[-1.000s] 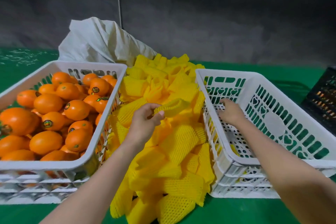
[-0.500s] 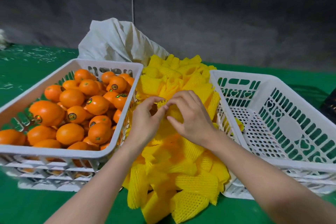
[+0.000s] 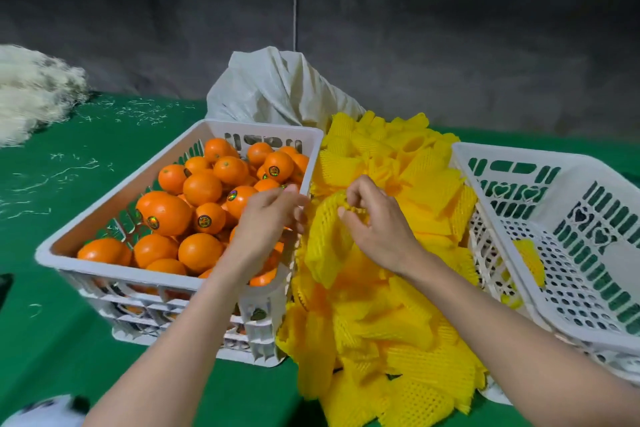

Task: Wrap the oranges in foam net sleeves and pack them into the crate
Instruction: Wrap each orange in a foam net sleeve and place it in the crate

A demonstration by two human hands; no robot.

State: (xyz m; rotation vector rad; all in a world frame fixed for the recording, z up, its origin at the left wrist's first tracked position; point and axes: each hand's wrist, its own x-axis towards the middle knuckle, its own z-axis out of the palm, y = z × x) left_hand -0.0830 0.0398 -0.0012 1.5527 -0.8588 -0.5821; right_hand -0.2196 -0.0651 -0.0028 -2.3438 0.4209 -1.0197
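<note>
One sleeve [image 3: 325,246] is held up over the pile [image 3: 398,329], between the two crates. Right hand [image 3: 375,222] pinches its top rim. Left hand [image 3: 268,218] looks to pinch the opposite edge, mouth not yet spread. Foam net: very light, soft, stretchy, probably tears if yanked. Grip the rim on both sides and pull evenly. Oranges [image 3: 202,189] sit in the left crate [image 3: 114,270]: firm, smooth, likely to roll, so cup with the whole palm. Right crate [image 3: 519,163] holds a bit of yellow foam.
</note>
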